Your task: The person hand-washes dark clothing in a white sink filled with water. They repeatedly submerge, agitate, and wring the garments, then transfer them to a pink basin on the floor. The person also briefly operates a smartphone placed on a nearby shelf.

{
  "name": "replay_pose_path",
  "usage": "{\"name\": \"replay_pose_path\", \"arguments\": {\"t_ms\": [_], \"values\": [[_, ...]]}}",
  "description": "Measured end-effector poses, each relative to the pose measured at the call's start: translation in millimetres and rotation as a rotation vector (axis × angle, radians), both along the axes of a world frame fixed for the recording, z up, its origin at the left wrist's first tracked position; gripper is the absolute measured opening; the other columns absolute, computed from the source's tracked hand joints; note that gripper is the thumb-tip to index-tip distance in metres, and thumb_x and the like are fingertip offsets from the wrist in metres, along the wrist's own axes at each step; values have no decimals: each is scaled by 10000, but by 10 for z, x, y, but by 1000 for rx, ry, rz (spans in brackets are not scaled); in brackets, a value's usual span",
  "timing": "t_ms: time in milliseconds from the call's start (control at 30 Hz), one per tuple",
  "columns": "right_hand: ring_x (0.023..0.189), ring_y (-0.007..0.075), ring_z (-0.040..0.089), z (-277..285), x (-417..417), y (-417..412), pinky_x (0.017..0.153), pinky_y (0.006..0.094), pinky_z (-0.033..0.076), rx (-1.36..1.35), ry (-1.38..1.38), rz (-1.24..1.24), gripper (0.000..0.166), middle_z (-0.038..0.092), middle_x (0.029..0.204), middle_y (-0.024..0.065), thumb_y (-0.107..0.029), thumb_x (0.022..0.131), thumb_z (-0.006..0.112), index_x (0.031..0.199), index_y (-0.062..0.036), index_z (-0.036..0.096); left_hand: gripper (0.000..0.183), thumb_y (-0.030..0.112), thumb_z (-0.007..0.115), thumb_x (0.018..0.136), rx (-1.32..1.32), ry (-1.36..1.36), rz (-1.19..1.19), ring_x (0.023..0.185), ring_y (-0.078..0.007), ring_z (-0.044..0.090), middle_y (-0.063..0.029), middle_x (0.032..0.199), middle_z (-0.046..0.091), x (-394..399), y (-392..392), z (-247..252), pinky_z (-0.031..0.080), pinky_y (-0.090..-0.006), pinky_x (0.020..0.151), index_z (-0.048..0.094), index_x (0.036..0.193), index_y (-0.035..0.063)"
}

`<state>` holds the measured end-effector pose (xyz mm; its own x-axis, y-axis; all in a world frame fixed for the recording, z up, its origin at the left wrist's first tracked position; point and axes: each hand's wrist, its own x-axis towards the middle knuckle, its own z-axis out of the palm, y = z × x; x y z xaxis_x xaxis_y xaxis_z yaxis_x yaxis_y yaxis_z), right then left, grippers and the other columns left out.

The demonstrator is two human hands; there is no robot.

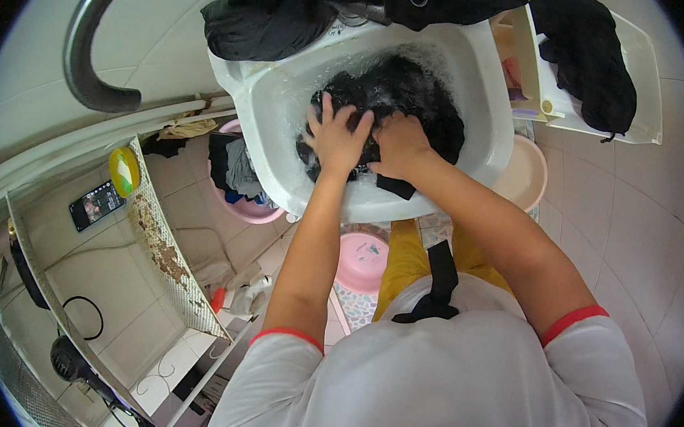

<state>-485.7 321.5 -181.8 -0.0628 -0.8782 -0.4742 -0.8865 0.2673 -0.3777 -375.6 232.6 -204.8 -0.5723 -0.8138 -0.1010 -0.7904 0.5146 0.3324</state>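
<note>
A soaked black garment (432,108) lies bunched in foamy water inside the white washbasin (478,146). My left hand (337,139) rests on its left part, palm down with the fingers spread apart. Close beside it, my right hand (403,146) is curled into the wet cloth, its fingertips partly hidden in the folds. A flat black end of cloth (395,186) shows below my right hand, against the basin's near inner wall.
Dark clothes (267,27) cover the basin's back edge and part of the metal faucet (361,13). At right, a black garment (600,65) hangs over a white plastic container (647,88). Below stand a pink laundry basin (249,211) and a pink lidlike basin (362,262). A rusty shelf (160,239) is at left.
</note>
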Motion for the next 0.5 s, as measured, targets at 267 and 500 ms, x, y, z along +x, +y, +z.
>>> {"name": "replay_pose_path", "arguments": {"t_ms": [267, 500], "values": [[1073, 293, 548, 159, -39, 226, 872, 406, 459, 46, -72, -63, 521, 585, 1150, 148, -435, 737, 627, 1125, -86, 638, 437, 355, 608, 814, 131, -170, 144, 961, -360, 600, -194, 1087, 615, -363, -688, -61, 469, -418, 867, 600, 1150, 76], [1082, 287, 549, -69, -12, 75, 870, 405, 461, 40, -36, -131, 527, 590, 1149, 146, -445, 735, 615, 1128, -96, 642, 353, 319, 657, 784, 25, 298, -291, 1194, -372, 474, -133, 1300, 529, 153, -421, 320, 299, -489, 1039, 646, 1113, 191]]}}
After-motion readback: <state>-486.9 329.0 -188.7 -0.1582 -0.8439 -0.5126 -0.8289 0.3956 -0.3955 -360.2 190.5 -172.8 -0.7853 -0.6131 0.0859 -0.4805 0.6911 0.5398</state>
